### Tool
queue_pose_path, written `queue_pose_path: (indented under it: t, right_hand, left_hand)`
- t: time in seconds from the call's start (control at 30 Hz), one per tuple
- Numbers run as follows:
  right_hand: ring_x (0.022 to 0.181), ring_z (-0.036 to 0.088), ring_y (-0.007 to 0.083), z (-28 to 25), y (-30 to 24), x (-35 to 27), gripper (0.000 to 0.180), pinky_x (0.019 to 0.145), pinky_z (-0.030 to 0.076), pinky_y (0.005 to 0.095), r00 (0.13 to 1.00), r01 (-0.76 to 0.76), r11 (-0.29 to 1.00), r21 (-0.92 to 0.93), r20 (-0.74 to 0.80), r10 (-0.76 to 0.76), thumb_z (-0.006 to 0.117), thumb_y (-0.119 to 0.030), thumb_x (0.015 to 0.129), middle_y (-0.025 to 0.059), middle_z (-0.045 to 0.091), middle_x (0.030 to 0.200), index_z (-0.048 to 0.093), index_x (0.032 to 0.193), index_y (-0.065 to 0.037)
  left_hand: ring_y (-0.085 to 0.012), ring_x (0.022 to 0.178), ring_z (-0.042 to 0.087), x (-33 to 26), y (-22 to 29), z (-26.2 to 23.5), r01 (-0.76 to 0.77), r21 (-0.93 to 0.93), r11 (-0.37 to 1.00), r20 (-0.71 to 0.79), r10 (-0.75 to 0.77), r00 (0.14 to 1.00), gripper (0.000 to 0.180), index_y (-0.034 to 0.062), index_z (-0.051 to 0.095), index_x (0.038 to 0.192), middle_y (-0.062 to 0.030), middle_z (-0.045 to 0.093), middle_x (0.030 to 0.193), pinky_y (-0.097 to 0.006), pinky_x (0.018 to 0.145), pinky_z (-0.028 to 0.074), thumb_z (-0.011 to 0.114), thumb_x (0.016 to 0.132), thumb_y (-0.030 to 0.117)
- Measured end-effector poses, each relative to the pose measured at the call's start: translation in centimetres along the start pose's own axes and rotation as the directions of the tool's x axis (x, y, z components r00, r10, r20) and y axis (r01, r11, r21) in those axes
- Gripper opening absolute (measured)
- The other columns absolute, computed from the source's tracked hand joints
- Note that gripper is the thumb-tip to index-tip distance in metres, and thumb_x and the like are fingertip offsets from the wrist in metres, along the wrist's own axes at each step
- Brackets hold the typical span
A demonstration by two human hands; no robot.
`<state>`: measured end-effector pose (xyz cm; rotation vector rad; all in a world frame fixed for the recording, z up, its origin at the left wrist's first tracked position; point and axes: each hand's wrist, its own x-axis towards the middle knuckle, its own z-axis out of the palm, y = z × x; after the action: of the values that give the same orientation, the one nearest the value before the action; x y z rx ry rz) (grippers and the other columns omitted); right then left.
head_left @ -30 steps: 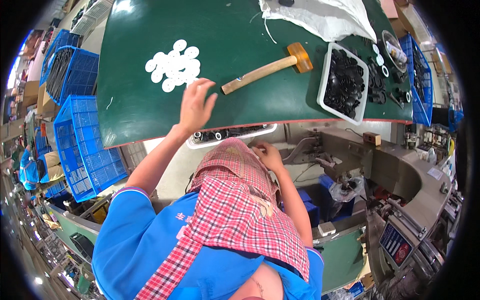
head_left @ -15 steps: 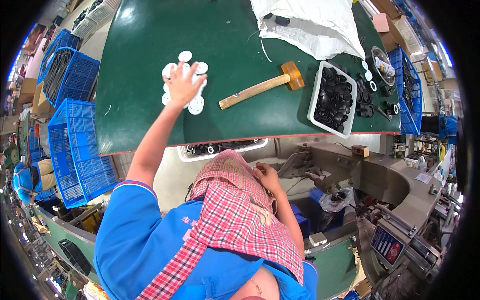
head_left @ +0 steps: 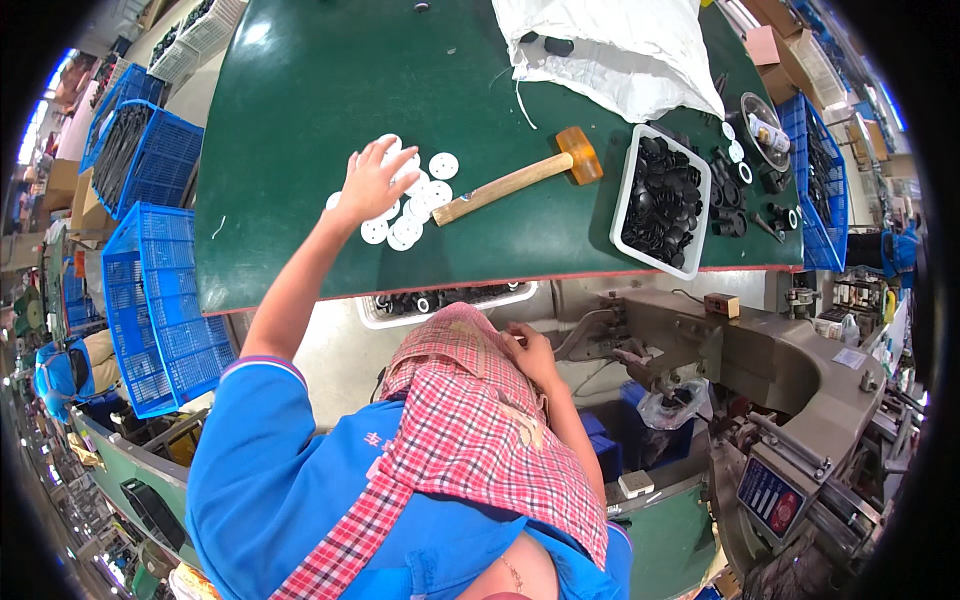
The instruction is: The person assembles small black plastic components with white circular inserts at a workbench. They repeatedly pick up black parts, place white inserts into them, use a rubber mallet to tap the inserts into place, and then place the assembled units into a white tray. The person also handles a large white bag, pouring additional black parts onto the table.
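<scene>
White plastic discs (head_left: 408,205) in a loose cluster on the green table top (head_left: 300,90), left hand (head_left: 372,183) flat over the cluster's left part, fingers spread apart, touching the discs, gripping none that can be seen. Just right of the cluster, a wooden mallet (head_left: 520,178), handle tip beside the discs, head pointing up and right. Further right, a white tray (head_left: 628,190) full of black parts, well apart from the discs. Behind the mallet, a white sack (head_left: 610,50). Right hand (head_left: 530,350) down below the table edge, next to a grey machine (head_left: 720,345), near a red checked cloth (head_left: 470,420); fingers curled, cannot tell on what. Blue crates (head_left: 150,290) on the left of the table.
</scene>
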<state>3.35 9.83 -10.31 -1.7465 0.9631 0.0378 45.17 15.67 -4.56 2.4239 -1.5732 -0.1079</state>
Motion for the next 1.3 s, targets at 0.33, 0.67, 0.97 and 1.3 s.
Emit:
queue_pose_path:
  t: [0.33, 0.67, 0.97, 1.3]
  right_hand:
    - [0.086, 0.071, 0.0314, -0.1, 1.8, 0.8, 0.037, 0.078, 0.054, 0.0387, 0.996, -0.017, 1.0, -0.024, -0.092, 0.014, 0.064, -0.028, 0.088, 0.0183, 0.071, 0.099, 0.065, 0.111, 0.0]
    - [0.096, 0.065, 0.0362, 1.0, 12.5, -15.9, 0.031, 0.083, 0.052, 0.0433, 0.467, -0.298, 0.924, 0.241, -0.808, 0.361, 0.064, -0.027, 0.086, 0.0175, 0.069, 0.102, 0.067, 0.106, -0.004]
    - [0.104, 0.06, 0.0381, 4.8, 25.1, -46.4, 0.039, 0.091, 0.047, 0.045, -0.336, -0.723, 0.478, 0.499, -0.859, 0.387, 0.068, -0.027, 0.086, 0.0201, 0.064, 0.11, 0.062, 0.115, -0.001]
    - [0.087, 0.061, 0.0354, -2.5, 26.7, -39.1, 0.057, 0.077, 0.049, 0.0447, -0.141, -0.488, 0.769, 0.412, -0.907, 0.397, 0.067, -0.037, 0.087, 0.0221, 0.064, 0.097, 0.056, 0.123, 0.005]
  left_hand:
    - [-0.0379, 0.138, 0.032, -3.2, 2.3, 3.1, -0.061, 0.131, 0.99, -0.123, 0.077, 0.989, 0.059, 0.0123, 0.045, 0.144, -0.0212, 0.034, 0.149, -0.056, 0.112, 0.023, 0.063, 0.09, 0.03]
    - [-0.0394, 0.124, 0.048, -3.4, 22.4, 4.7, -0.594, -0.573, 0.565, -0.144, 0.644, 0.751, 0.037, -0.0041, 0.052, 0.13, -0.0232, 0.051, 0.133, -0.045, 0.106, 0.035, 0.046, 0.098, 0.013]
    - [-0.0379, 0.119, 0.051, -13.1, 32.1, 6.8, -0.551, -0.706, 0.445, 0.086, 0.826, 0.557, 0.034, -0.0026, 0.053, 0.127, -0.0202, 0.053, 0.129, -0.042, 0.103, 0.039, 0.053, 0.094, 0.008]
    - [-0.0396, 0.114, 0.055, -21.1, 34.4, 5.0, -0.539, -0.705, 0.461, 0.202, 0.859, 0.471, 0.039, -0.0004, 0.055, 0.125, -0.0205, 0.055, 0.125, -0.041, 0.096, 0.046, 0.062, 0.088, 0.009]
